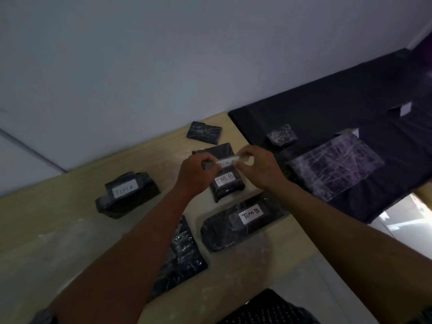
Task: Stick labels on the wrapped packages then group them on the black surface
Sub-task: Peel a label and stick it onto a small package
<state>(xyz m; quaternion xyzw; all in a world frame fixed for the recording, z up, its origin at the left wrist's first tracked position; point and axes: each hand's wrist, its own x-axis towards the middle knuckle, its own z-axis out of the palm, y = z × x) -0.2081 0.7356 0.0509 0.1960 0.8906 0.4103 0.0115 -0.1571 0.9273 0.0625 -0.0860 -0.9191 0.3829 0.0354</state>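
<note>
Both hands pinch one white label [226, 162]; the left hand [198, 170] takes one end, the right hand [258, 166] the other, likely keeping it taut so its sticky side stays free; just under the fingertips lies a package marked TIM B [228, 183]; behind them an unlabelled package [216, 151], probably its target; the black surface [327, 108] lies beyond the right fingers.
</note>
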